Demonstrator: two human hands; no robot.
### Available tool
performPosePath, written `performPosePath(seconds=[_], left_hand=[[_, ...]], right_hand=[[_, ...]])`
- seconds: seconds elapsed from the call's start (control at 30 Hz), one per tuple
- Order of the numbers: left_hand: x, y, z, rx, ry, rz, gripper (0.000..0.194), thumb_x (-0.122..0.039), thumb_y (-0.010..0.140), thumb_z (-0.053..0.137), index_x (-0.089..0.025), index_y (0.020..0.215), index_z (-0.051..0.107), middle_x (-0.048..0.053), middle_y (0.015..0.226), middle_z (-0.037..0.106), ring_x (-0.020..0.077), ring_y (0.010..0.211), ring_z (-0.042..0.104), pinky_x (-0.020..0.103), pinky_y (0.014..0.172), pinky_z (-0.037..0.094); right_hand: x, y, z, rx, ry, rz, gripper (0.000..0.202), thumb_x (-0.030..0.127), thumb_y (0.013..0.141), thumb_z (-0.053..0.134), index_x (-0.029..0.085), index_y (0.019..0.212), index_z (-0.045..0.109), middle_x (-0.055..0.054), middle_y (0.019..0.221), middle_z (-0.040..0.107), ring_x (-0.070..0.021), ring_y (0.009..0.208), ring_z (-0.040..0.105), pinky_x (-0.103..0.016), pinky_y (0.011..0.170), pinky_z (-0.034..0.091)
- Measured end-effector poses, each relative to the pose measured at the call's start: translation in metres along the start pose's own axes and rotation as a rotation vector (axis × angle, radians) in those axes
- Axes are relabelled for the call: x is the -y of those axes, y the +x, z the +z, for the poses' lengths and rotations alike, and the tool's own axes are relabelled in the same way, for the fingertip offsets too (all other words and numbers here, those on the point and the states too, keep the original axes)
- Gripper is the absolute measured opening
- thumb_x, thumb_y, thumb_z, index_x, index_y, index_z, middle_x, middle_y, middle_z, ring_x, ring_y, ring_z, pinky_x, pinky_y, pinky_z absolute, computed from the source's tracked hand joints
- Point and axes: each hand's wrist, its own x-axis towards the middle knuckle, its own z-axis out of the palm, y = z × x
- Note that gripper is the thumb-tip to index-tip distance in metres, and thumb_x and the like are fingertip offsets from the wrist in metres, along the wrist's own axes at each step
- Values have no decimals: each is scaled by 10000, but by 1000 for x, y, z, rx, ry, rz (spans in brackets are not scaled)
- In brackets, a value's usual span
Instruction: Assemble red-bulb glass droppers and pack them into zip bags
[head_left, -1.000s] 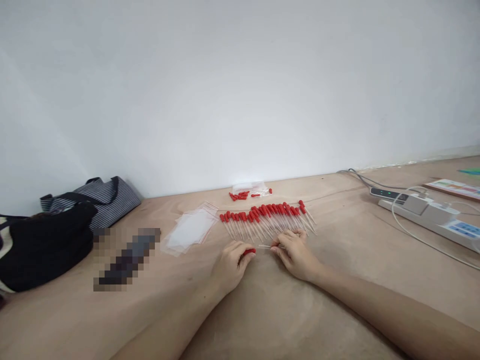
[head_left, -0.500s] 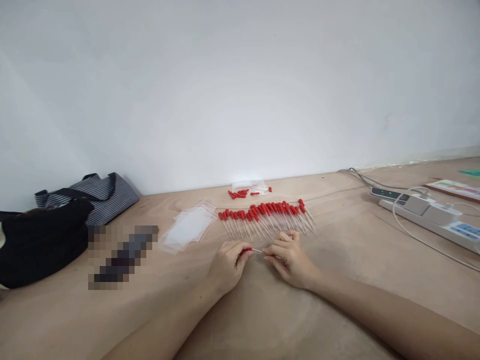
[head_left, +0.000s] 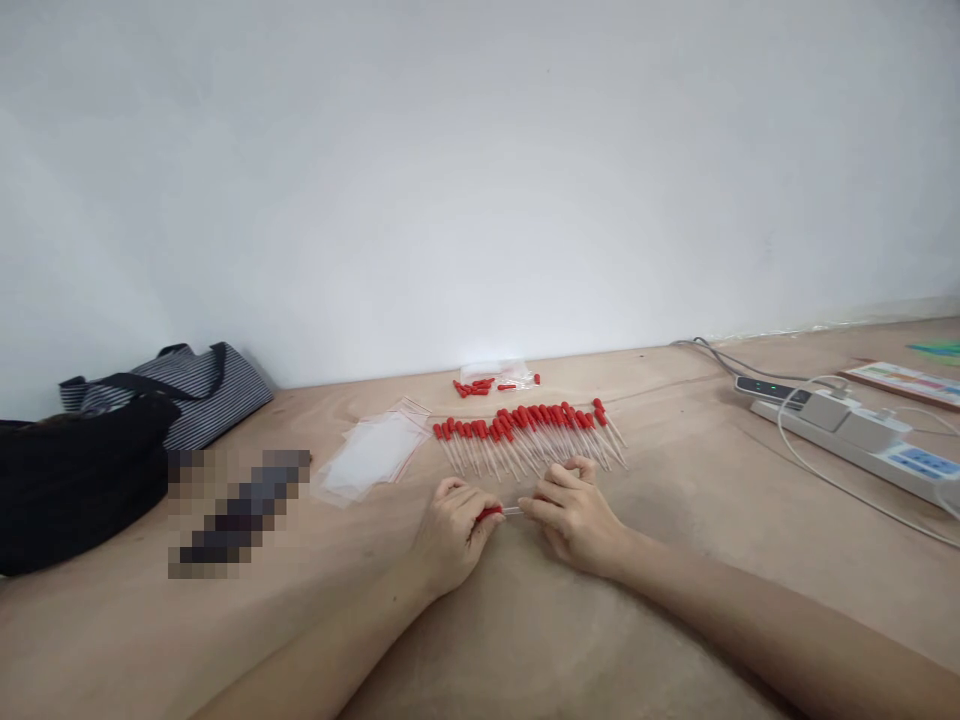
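Between its thumb and fingers my left hand (head_left: 454,532) pinches a red rubber bulb (head_left: 490,513). From the bulb a thin clear tube (head_left: 512,511) runs right, into the closed fingers of my right hand (head_left: 574,518), which hide its far end. Just beyond my hands lies a row of droppers with red bulbs and clear tubes (head_left: 529,440), the bulbs pointing toward the wall. Farther back are several loose red bulbs (head_left: 472,387) beside a clear plastic bag (head_left: 493,371). Flat clear zip bags (head_left: 373,452) lie in a pile left of the row.
At the far left are a black cloth item (head_left: 82,485) and a striped bag (head_left: 214,390). A blurred dark object (head_left: 244,510) lies nearer. To the right, a white power strip (head_left: 862,440) has plugs and cables, with a colourful card (head_left: 904,382) behind it.
The bulb and tube between my hands sit slightly lower, and less of the tube shows. The view has shifted slightly, moving the surroundings a little left.
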Motion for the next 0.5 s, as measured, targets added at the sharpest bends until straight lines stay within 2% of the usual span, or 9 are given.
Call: performPosePath(seconds=[0.13, 0.5], left_hand=[[1, -1, 0, -4, 8, -17, 165, -251, 837, 428, -187, 743, 547, 1, 681, 638, 125, 607, 547, 333, 772, 346], [0, -2, 0, 17, 20, -25, 152, -232, 816, 444, -188, 702, 535, -14, 653, 629, 118, 577, 531, 369, 820, 323]], right_hand=[[2, 4, 2, 43, 69, 83, 174, 170, 796, 429, 188, 768, 600, -17, 682, 586, -141, 727, 421, -330, 736, 190], [6, 12, 8, 96, 144, 114, 198, 182, 803, 420, 172, 689, 581, -12, 623, 593, -137, 684, 405, -325, 691, 171]])
